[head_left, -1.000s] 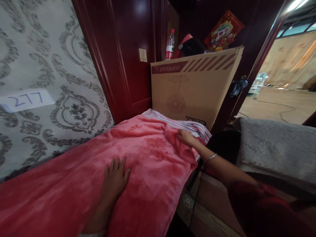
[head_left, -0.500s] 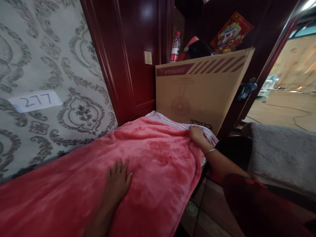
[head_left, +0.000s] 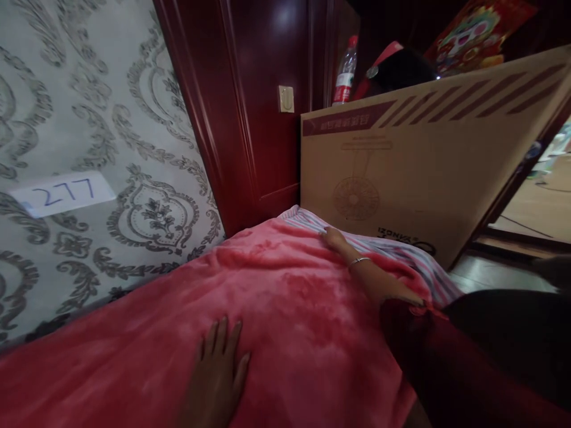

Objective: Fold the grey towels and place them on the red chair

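Note:
A plush pink-red blanket (head_left: pixel 276 309) spreads across a raised surface, with some folds towards its far side. My left hand (head_left: pixel 218 368) lies flat on it near the front, fingers stretched and slightly apart. At the blanket's far edge is my right hand (head_left: pixel 333 239), its fingers bent and close together on the edge; the fingertips are partly hidden. A bracelet (head_left: pixel 359 260) circles the right wrist. Beyond that edge shows a striped cloth (head_left: pixel 401 248) in white, grey and pink, running along the foot of the cardboard box.
A large cardboard box (head_left: pixel 423 160) stands upright behind the blanket. Around it are a plastic bottle (head_left: pixel 345 74), a dark red panel (head_left: pixel 267 142) with a switch (head_left: pixel 286 99), and a red decorated packet (head_left: pixel 479 35). Patterned wallpaper (head_left: pixel 151 208) bears a paper marked 277 (head_left: pixel 65 193).
My right hand has moved left along the blanket's far edge, and more striped cloth shows to its right. The view has come closer to the box. My left hand stays flat on the blanket.

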Demonstrator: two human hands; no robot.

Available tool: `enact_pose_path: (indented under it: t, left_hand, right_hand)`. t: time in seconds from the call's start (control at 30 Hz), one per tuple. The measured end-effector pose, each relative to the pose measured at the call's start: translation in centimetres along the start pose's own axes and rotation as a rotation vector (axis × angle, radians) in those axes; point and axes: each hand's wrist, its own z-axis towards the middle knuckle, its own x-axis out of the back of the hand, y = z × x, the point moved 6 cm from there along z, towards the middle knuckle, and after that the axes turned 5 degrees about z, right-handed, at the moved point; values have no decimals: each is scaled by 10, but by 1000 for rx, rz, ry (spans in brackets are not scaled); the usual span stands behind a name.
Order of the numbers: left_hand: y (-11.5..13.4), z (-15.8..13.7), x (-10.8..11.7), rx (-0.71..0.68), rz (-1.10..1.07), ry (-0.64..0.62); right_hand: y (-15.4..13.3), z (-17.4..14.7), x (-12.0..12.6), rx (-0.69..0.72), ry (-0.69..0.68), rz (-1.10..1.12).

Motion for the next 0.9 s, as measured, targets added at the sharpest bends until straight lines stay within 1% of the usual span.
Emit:
enact_pose_path:
  t: [0.13, 0.23, 0.3, 0.43, 0.5, 0.57, 0.67, 0.73, 0.77, 0.8, 0.87, 0.9]
  left_hand:
    - [-7, -3, -12, -15, -16, 39]
    - [-11, -6, -23, -51, -23, 87]
    - [-14, -8, -30, -62, -23, 129]
    - [-18, -10, -42, -86, -29, 207]
    - [-22, -10, -46, -83, -35, 195]
    - [-28, -9, -51, -77, -41, 137]
    - [-35, -7, -58, -90, -38, 59]
    - [-39, -7, -62, -97, -34, 46]
    - [-40, -6, -64, -95, -32, 44]
    - [-42, -6, -66, -92, -31, 44]
    - [-44, -6, -70, -90, -28, 44]
    - [-45, -6, -71, -94, -26, 48]
  right_hand:
    - [-16, 23, -11, 17, -83, -22]
    - [-33, 27, -15, 71, -123, -33]
    - [-46, 18, -15, 120, -89, -32]
    - [-72, -18, -17, 260, 107, -61]
    - [-85, -36, -21, 344, 117, -121]
    - [-94, -49, -24, 401, 50, -168]
    - [-106, -64, -19, 461, -34, -162]
    - [-114, -75, -13, 508, -42, -107]
    - [-118, -80, -12, 545, -46, -61]
    - [-124, -86, -14, 604, -80, -2]
    - [-136, -97, -27, 767, -258, 140]
    - [-139, -100, -33, 827, -349, 212]
